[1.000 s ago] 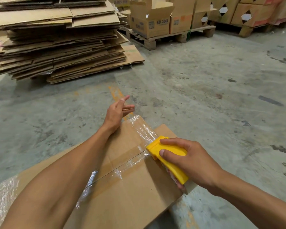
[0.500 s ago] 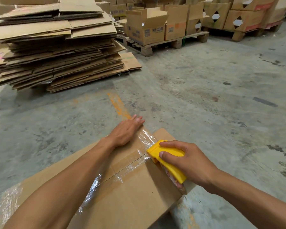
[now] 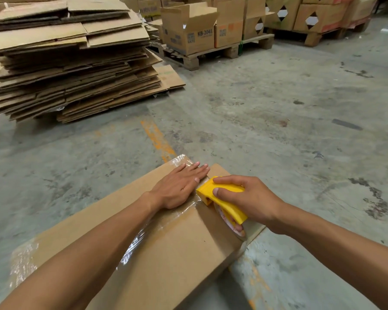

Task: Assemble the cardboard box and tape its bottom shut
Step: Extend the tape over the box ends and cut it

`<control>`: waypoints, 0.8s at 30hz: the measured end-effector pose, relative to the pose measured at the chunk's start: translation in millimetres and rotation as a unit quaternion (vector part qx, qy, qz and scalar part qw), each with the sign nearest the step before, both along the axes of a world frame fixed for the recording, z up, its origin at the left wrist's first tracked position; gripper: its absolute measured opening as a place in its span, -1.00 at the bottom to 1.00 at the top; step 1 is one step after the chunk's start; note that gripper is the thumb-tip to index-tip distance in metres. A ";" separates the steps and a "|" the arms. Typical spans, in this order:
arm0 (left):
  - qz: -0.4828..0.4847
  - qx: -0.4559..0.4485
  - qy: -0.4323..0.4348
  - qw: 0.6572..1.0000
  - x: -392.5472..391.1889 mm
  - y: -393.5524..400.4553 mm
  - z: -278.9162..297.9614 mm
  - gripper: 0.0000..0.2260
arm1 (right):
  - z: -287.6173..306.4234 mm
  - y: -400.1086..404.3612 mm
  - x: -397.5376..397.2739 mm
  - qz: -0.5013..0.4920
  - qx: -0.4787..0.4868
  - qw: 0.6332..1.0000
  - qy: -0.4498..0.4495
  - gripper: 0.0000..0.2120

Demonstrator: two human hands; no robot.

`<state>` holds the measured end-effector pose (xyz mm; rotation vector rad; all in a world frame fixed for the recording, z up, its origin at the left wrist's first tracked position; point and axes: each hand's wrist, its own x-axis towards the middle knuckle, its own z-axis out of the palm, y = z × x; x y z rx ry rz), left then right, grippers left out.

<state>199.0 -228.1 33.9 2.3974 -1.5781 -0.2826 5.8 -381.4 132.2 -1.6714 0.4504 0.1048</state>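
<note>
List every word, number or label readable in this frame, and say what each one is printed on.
"KB-2041": side of the open cardboard box on the pallet.
"HATE" or similar, partly blurred: small label on that same box, and again on the orange-printed box beside it.
Red print on the tape roll under the yellow dispenser: too blurred to read.
Print on the far boxes: unreadable.

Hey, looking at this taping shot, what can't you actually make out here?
All in the head view:
- Tape roll: mostly hidden by the yellow dispenser and right hand; its print is unreadable.
- Centre seam of the cardboard box: covered by the left hand and forearm.
- Box's near end: cut off by the bottom edge.
</note>
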 end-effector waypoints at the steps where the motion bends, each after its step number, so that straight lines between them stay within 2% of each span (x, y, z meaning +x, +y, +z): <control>1: 0.002 0.002 -0.005 1.000 0.5 -0.1 -1.2 -0.48 | -0.3 0.2 0.0 0.000 0.002 1.000 0.001 -0.67; 5: -0.005 0.014 -0.017 1.000 3.1 0.2 -2.6 -0.52 | -0.8 -3.5 -10.9 0.011 0.010 1.000 0.002 -0.68; 13: -0.011 0.024 -0.036 0.999 4.7 0.8 -4.0 -0.46 | 8.1 -8.7 -77.1 0.009 -0.025 0.999 0.027 -0.73; 19: -0.013 0.026 -0.046 0.999 2.1 1.3 -2.3 -0.47 | 9.6 -17.7 -121.2 -0.002 -0.082 0.995 0.054 -0.73; 24: -0.011 0.025 -0.054 0.998 -2.0 0.1 -1.0 -0.47 | 9.0 -18.3 -136.9 -0.001 -0.067 0.997 0.048 -0.71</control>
